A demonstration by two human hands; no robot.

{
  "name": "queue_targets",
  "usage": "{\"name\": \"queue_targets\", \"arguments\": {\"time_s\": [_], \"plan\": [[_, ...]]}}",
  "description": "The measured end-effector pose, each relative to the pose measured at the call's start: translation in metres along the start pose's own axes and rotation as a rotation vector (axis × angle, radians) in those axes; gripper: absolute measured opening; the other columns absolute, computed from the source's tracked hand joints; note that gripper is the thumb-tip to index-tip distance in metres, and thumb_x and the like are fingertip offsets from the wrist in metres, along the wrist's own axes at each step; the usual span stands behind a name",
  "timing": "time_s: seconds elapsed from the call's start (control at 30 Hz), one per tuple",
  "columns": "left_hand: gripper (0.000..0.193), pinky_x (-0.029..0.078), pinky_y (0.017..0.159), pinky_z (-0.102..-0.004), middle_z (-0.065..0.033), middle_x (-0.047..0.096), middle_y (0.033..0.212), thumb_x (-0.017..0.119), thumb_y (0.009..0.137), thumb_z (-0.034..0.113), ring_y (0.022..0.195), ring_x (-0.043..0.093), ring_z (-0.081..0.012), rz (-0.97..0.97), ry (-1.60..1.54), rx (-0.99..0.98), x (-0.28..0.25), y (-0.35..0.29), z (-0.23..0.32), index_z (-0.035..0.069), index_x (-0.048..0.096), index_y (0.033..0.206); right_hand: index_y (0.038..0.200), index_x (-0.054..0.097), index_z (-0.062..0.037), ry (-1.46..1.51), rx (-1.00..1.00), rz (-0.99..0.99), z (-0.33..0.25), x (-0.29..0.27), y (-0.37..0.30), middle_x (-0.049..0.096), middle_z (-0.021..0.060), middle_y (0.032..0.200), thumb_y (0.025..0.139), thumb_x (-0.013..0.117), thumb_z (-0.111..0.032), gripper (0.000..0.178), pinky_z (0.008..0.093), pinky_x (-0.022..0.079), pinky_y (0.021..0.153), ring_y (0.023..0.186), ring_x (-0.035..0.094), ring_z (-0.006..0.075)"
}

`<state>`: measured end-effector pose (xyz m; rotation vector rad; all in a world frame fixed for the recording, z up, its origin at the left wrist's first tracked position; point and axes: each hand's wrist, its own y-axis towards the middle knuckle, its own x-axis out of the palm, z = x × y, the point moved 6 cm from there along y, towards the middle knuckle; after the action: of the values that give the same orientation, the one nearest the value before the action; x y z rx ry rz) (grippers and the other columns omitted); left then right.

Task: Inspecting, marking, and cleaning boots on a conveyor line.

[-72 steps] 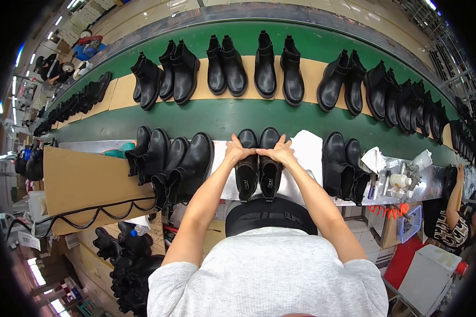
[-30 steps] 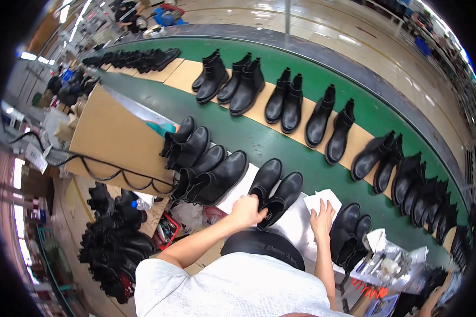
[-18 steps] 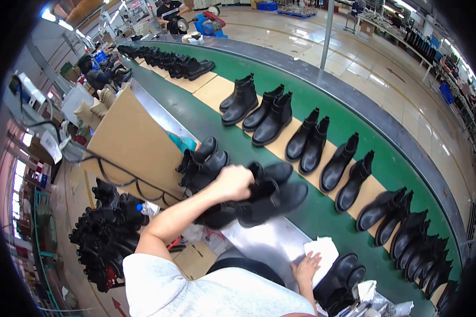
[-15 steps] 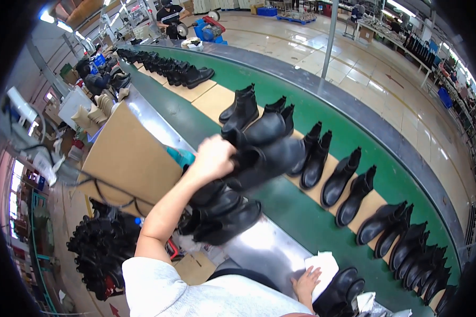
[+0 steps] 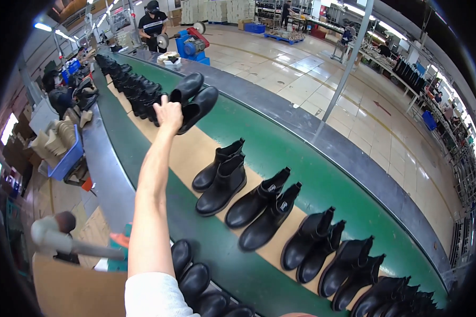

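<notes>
My left arm reaches far across the green conveyor belt. At its end my left hand (image 5: pixel 169 112) is closed on a pair of black ankle boots (image 5: pixel 202 105), gripping them by their shafts with the toes pointing away to the upper right. The held boots are tilted above the belt, just right of a long row of black boots (image 5: pixel 135 87). Nearer me, a pair of ankle boots (image 5: pixel 222 182) stands upright on brown cardboard (image 5: pixel 188 153), with more pairs lined up to the right. My right hand is out of view.
Several black boots (image 5: pixel 194 280) lie close to my upper arm. A grey lamp-like arm (image 5: pixel 63 238) and a cardboard sheet (image 5: pixel 79 290) are at the lower left. A blue crate of lasts (image 5: pixel 69 158) stands beyond the metal edge. Across the belt, a person (image 5: pixel 153 26) works by a grinding machine (image 5: pixel 192 45).
My left hand has carried the boots forward and left, toward the far row. The view has swung left, and my right hand, earlier by a white cloth or paper, has left it.
</notes>
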<state>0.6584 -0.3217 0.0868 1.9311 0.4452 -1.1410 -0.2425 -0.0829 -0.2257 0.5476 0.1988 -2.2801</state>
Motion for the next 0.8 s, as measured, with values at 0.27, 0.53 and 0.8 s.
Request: {"name": "queue_targets", "arguments": {"time_s": [0.27,0.53,0.8], "plan": [[0.029,0.031,0.098,-0.0498,-0.0169,0.057,0.102,0.058,0.075,0.016,0.096,0.051,-0.0335,0.242,-0.183,0.002,0.147,-0.018,-0.031,0.005,0.058,0.102,0.134,0.024,0.0042,0.511,-0.069,-0.354,-0.015,0.020,-0.016,0.021,0.0336,0.135,0.078,0.060,-0.035,0.077,0.0562,0.029,0.097,0.124,0.025,0.0466],[0.049,0.048,0.073,-0.0385,-0.0179,0.061,0.091,0.067,0.064,0.018,0.081,0.059,-0.0329,-0.668,-0.870,0.518,0.069,-0.098,0.156,0.004,0.048,0.107,0.133,0.027,0.0040,1.004,-0.044,-0.697,0.005,0.006,-0.082,0.022,0.0335,0.135,0.079,0.059,-0.032,0.073,0.0522,0.027,0.100,0.124,0.025,0.0454],[0.016,0.050,0.066,-0.0435,-0.0141,0.064,0.076,0.067,0.070,0.025,0.075,0.063,-0.0322,-0.319,-0.404,0.256,0.008,-0.146,0.105,0.011,0.062,0.077,0.138,0.025,-0.0037,1.112,0.406,-0.811,0.048,-0.004,-0.082,0.038,0.0245,0.130,0.084,0.053,-0.028,0.065,0.0469,0.029,0.099,0.121,0.035,0.0368]]}}
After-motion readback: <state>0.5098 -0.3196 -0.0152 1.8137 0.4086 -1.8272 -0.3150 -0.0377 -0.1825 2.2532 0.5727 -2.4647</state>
